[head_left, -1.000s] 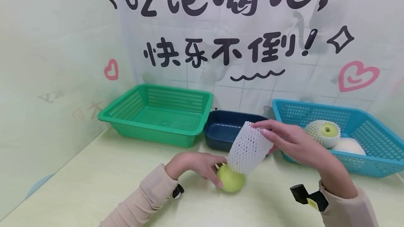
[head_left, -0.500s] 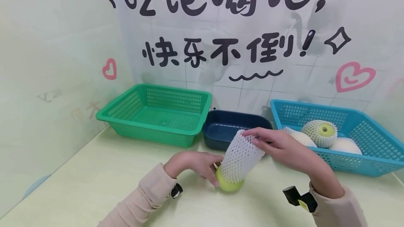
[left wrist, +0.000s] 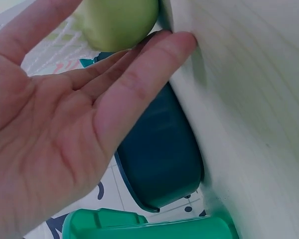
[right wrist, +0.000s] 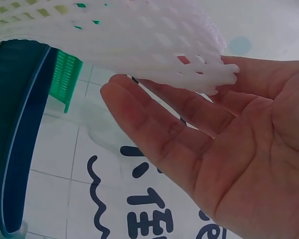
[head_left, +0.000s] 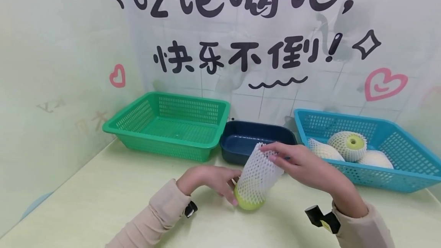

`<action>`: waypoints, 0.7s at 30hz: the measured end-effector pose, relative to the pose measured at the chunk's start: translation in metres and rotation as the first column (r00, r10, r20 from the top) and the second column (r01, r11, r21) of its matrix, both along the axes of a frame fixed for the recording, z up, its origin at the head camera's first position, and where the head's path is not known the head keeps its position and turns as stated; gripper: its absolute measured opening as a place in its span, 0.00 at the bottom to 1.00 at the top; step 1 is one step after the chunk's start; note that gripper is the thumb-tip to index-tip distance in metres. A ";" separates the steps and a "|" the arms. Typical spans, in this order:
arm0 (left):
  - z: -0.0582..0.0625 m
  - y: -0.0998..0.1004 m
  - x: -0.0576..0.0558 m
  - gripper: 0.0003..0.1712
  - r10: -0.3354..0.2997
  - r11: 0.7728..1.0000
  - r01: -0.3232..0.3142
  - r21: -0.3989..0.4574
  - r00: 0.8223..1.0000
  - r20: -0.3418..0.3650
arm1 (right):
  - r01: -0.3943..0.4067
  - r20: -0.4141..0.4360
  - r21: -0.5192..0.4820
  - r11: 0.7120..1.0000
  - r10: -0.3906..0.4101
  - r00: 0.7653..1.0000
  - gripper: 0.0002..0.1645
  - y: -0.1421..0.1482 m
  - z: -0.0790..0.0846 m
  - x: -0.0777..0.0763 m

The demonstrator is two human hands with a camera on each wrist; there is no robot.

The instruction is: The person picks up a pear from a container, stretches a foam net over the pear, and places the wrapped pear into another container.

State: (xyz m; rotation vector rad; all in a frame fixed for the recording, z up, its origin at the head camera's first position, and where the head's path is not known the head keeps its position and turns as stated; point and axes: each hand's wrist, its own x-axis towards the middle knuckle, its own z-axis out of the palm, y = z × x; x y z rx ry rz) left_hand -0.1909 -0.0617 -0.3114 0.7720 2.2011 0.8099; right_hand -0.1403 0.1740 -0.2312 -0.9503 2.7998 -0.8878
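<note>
A green apple [head_left: 248, 203] sits on the table, its upper part covered by a white foam net sleeve [head_left: 259, 175]. My left hand [head_left: 215, 182] holds the apple from the left side, thumb in front and fingers behind. In the left wrist view, the apple [left wrist: 123, 22] lies between the thumb and the fingers. The sleeve's upper end is pinched by my right hand [head_left: 304, 163], which comes from the right. The right wrist view shows the net's rim [right wrist: 209, 82] against the fingers. Where the thumb presses is partly hidden.
A green basket [head_left: 206, 152] stands at the back left. Beside it is a dark blue tray [head_left: 237, 156], behind the sleeve. At right, a blue basket [head_left: 410, 181] holds several fruits in foam nets, one an apple [head_left: 353, 141] facing stem-up. A printed sheet hangs behind.
The right hand has moved down and left, bringing the foam net lower over the apple, so less of its skin shows. The left hand stays at the apple's side.
</note>
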 end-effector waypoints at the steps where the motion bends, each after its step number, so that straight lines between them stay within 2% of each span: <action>1: 0.000 0.000 0.000 0.42 0.000 1.000 0.000 0.000 1.000 0.000 | 0.005 -0.001 0.007 1.000 -0.005 1.000 0.18 0.000 0.000 0.000; 9: -0.001 -0.001 -0.002 0.41 0.000 1.000 0.000 0.014 1.000 0.022 | 0.007 -0.011 0.045 0.999 -0.007 1.000 0.19 -0.002 -0.005 -0.004; 21: 0.001 0.000 -0.003 0.42 -0.033 0.999 0.033 0.004 0.999 -0.007 | -0.025 0.028 0.085 0.996 0.023 0.999 0.19 -0.008 -0.013 -0.013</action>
